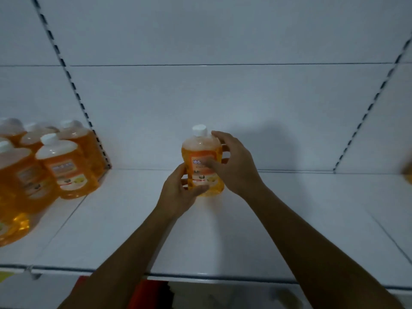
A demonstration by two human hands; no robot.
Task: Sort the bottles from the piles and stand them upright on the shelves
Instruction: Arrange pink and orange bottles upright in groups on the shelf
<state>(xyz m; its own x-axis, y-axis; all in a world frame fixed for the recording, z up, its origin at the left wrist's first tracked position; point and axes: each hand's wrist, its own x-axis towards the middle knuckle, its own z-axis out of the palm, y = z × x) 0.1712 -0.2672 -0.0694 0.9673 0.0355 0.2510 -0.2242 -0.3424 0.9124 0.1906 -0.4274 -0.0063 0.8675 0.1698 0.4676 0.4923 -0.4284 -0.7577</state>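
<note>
An orange bottle [201,152] with a white cap and an orange label stands upright near the back of the white shelf [289,208]. My left hand [178,192] grips its lower left side, thumb across the front at the base. My right hand [231,163] wraps around its right side, thumb on the label and fingers behind the shoulder. Both forearms reach in from the bottom of the view.
Several matching orange bottles [64,166] stand grouped on the shelf bay to the left, past a slotted upright [73,85]. Another slotted upright [367,110] rises at the right, with an orange blur [408,172] at the frame edge. The shelf's front lip [223,277] runs below my arms.
</note>
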